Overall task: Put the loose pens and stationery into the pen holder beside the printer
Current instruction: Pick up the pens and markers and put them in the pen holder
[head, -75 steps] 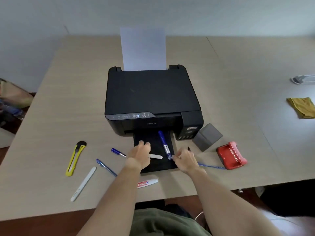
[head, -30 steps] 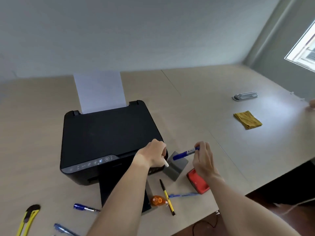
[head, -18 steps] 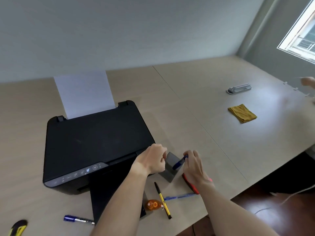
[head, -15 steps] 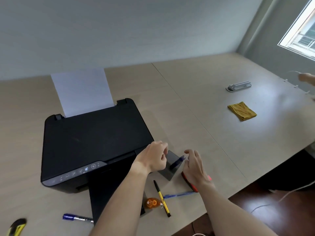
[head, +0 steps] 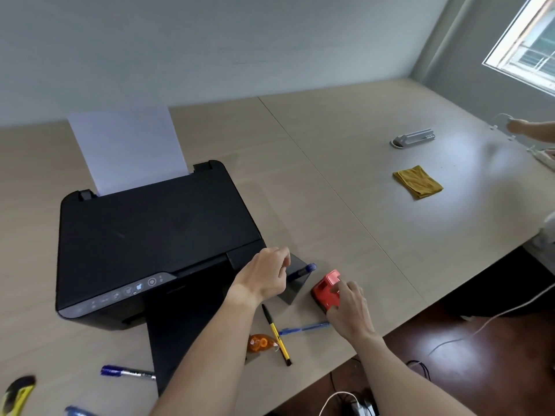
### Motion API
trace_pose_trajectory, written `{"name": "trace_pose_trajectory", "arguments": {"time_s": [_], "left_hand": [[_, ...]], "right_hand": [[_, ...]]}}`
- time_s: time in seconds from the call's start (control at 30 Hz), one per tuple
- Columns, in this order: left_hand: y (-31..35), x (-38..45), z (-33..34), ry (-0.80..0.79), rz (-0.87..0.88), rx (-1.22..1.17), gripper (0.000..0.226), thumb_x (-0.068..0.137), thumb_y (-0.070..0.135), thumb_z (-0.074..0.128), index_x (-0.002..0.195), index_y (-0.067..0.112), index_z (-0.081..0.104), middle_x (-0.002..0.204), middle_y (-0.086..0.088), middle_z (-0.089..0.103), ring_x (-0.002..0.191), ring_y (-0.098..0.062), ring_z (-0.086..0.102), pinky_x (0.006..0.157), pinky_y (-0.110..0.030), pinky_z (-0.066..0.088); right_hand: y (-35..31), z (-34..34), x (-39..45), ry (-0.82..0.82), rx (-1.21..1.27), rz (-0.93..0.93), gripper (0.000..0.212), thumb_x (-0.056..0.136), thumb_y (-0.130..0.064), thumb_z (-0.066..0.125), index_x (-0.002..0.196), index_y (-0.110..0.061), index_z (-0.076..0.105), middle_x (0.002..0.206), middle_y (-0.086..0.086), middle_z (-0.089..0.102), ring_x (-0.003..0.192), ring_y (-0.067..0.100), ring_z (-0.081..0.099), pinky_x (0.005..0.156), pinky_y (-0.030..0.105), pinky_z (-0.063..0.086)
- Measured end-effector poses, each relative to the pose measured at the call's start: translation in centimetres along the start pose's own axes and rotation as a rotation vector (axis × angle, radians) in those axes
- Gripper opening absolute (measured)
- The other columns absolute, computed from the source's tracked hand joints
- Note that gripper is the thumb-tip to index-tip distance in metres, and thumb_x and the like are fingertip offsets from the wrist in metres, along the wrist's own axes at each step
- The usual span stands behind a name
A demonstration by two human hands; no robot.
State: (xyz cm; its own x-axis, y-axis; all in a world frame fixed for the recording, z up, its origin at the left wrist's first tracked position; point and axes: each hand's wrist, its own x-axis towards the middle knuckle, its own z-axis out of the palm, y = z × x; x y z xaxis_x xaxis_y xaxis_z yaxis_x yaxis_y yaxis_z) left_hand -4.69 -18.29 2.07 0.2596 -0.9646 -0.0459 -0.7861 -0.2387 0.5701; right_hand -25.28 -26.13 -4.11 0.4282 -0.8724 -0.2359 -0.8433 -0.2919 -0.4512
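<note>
While hovering at the near-left edge of the pen holder, left hand half-curled, back turned to the camera; impossible to tell whether anything lies inside the fingers. Right hand lower and to the right, fingertips on the near side of a red office tool; impossible to tell whether gripping or merely touching.

Pen holder: grey, upright on the counter, just beside the front right corner of the black printer and between the two hands. Inside it, a blue marker, tilted, with the capped end poking out over the far right rim.

Still loose on the counter:
- a black-and-yellow pen, just in front of the holder, pointing toward the counter edge;
- a thin blue pen, lying across beside it, one end under the right hand;
- an orange correction-tape roller, touching the black-and-yellow pen on its left;
- a second marker, left of the printer's output tray;
- a yellow cutter and another blue pen, at the bottom left corner, both partly cut off and blurred.

Standing up from the printer's rear feed, a white sheet of paper. Well apart on the far right of the counter, a folded yellow cloth.
</note>
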Motion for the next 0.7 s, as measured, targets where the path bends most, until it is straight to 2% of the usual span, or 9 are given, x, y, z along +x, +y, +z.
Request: {"name": "trace_pose_trajectory", "arguments": {"time_s": [0.1, 0.23, 0.3, 0.4, 0.5, 0.57, 0.7], "left_hand": [[-0.4, -0.8, 0.6, 0.011, 0.049, -0.007, 0.008, 0.090, 0.011, 0.052, 0.091, 0.016, 0.058, 0.088, 0.002, 0.062, 0.078, -0.013, 0.062, 0.065, -0.032, 0.059], [-0.7, -2.4, 1.5, -0.027, 0.073, -0.023, 0.008, 0.088, 0.012, 0.056, 0.092, 0.016, 0.062, 0.088, 0.002, 0.066, 0.077, -0.009, 0.062, 0.066, -0.022, 0.057], [-0.9, -3.3, 2.3, -0.055, 0.068, -0.011, 0.009, 0.087, 0.013, 0.056, 0.091, 0.016, 0.063, 0.089, 0.002, 0.068, 0.079, -0.009, 0.063, 0.067, -0.021, 0.055], [-1.2, -4.3, 4.0, -0.065, 0.018, -0.015, 0.009, 0.089, 0.014, 0.054, 0.093, 0.017, 0.062, 0.091, 0.002, 0.066, 0.081, -0.012, 0.065, 0.069, -0.029, 0.059], [-1.3, -5.2, 6.1, -0.053, -0.047, -0.018, 0.008, 0.088, 0.013, 0.054, 0.092, 0.017, 0.060, 0.092, 0.002, 0.062, 0.084, -0.014, 0.062, 0.070, -0.032, 0.058], [-1.2, -6.0, 7.4, -0.089, -0.093, 0.001, 0.009, 0.087, 0.010, 0.054, 0.091, 0.015, 0.061, 0.092, 0.000, 0.060, 0.084, -0.019, 0.062, 0.069, -0.033, 0.055], [-0.9, -8.0, 10.0, -0.202, -0.134, 0.081, 0.020, 0.085, 0.006, 0.051, 0.097, 0.014, 0.065, 0.099, -0.003, 0.058, 0.086, -0.029, 0.063, 0.069, -0.036, 0.049]], "right_hand": [[0.4, 0.6, -0.3, 0.017, -0.039, -0.017, 0.033, 0.069, 0.000, 0.058, 0.101, -0.007, 0.062, 0.104, 0.008, 0.054, 0.099, 0.029, 0.049, 0.082, 0.032, 0.039], [0.3, 1.6, -1.4, 0.046, -0.026, -0.100, 0.016, 0.066, -0.002, 0.054, 0.080, -0.009, 0.057, 0.084, 0.003, 0.051, 0.076, 0.026, 0.050, 0.066, 0.031, 0.038], [0.3, 2.5, -2.1, 0.032, -0.020, -0.135, 0.017, 0.069, 0.001, 0.054, 0.080, -0.011, 0.060, 0.081, 0.000, 0.050, 0.073, 0.024, 0.053, 0.064, 0.029, 0.039], [0.5, 4.1, -2.8, -0.004, -0.020, -0.141, 0.030, 0.073, 0.002, 0.054, 0.095, -0.013, 0.067, 0.091, -0.001, 0.056, 0.088, 0.022, 0.057, 0.078, 0.031, 0.049], [0.7, 5.7, -3.1, -0.073, -0.051, -0.123, 0.037, 0.079, 0.001, 0.053, 0.111, -0.014, 0.065, 0.113, 0.003, 0.059, 0.108, 0.024, 0.054, 0.094, 0.032, 0.046], [0.8, 6.6, -3.3, -0.095, -0.086, -0.114, 0.036, 0.083, -0.001, 0.052, 0.114, -0.014, 0.065, 0.121, 0.005, 0.058, 0.112, 0.027, 0.051, 0.097, 0.035, 0.043], [1.2, 7.8, -4.0, -0.143, -0.132, -0.095, 0.031, 0.084, -0.002, 0.052, 0.110, -0.016, 0.064, 0.117, 0.008, 0.056, 0.113, 0.030, 0.048, 0.098, 0.037, 0.040]]}}
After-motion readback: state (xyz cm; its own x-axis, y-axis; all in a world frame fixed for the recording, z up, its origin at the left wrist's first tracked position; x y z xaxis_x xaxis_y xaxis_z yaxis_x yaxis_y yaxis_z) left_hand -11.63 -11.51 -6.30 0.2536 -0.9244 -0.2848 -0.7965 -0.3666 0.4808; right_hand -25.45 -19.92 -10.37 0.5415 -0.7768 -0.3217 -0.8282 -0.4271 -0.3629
